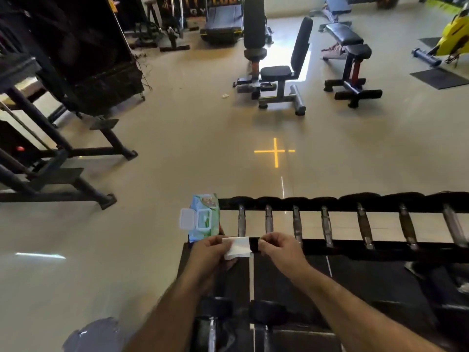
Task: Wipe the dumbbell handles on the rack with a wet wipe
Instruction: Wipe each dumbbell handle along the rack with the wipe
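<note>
A white wet wipe [238,247] is held over the near rail of the dumbbell rack [380,250]. My left hand [210,252] grips its left side. My right hand [279,250] has its fingers curled at the wipe's right edge, and whether they pinch it I cannot tell. Several dumbbells with metal handles [297,224] lie side by side on the upper tier, just beyond my hands. A blue-green wipes pack [203,219] with its white lid flipped open stands on the rack's left end. More dumbbells [215,323] sit on the lower tier, below my forearms.
Glossy beige gym floor stretches ahead, with a yellow cross mark [276,151] on it. Black benches [284,82] stand at the far side, and dark machine frames [63,153] are on the left. A yellow exercise machine [454,34] is at the top right.
</note>
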Available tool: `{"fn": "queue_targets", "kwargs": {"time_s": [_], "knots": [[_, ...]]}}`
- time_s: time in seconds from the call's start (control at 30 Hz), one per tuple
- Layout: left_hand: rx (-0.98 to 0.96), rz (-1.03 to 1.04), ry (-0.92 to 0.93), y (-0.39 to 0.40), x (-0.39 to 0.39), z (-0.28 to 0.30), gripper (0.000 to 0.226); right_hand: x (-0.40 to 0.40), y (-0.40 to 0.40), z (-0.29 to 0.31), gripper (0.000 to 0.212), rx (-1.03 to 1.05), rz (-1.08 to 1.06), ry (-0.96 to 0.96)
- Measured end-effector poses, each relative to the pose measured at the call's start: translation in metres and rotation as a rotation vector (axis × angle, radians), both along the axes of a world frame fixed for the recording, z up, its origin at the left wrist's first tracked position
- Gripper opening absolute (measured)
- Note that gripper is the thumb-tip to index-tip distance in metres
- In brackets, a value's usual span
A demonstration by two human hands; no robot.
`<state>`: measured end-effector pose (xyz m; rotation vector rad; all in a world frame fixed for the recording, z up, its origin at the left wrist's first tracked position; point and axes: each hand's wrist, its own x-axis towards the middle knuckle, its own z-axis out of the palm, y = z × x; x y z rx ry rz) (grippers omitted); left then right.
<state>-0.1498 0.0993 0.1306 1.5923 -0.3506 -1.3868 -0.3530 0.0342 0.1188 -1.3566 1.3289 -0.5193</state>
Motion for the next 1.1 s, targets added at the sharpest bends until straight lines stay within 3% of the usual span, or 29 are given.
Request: {"fn": "queue_targets", "kwargs": {"time_s": [0.17,0.33,0.5,0.7,0.8,0.9,0.97,1.1], "knots": [[0.122,0.190,0.165,0.005,0.017,-0.063,0.025,0.023,-0.036,-0.071,0.081,-0.325,0.073,0.393],[0.149,0.182,0.274,0.007,0.017,-0.095,0.032,0.051,-0.081,-0.117,0.159,-0.329,0.341,0.823],[0.103,0.171,0.141,-0.012,0.027,-0.112,0.019,0.059,-0.092,-0.160,0.176,-0.289,0.448,0.893],[-0.236,-0.112,-0.570,-0.075,0.046,-0.130,0.013,0.056,-0.088,-0.172,0.178,-0.413,0.369,0.824],[-0.503,-0.258,-1.051,-0.116,0.054,-0.149,0.022,0.056,-0.088,-0.173,0.178,-0.410,0.375,0.869],[-0.765,-0.559,-1.506,-0.155,0.059,-0.170,0.030,0.056,-0.088,-0.174,0.176,-0.400,0.388,0.884],[-0.773,-0.798,-1.631,-0.168,0.062,-0.185,0.042,0.056,-0.089,-0.173,0.176,-0.388,0.399,0.892],[-0.806,-1.084,-1.684,-0.155,0.073,-0.197,0.059,0.056,-0.090,-0.175,0.173,-0.373,0.409,0.892]]}}
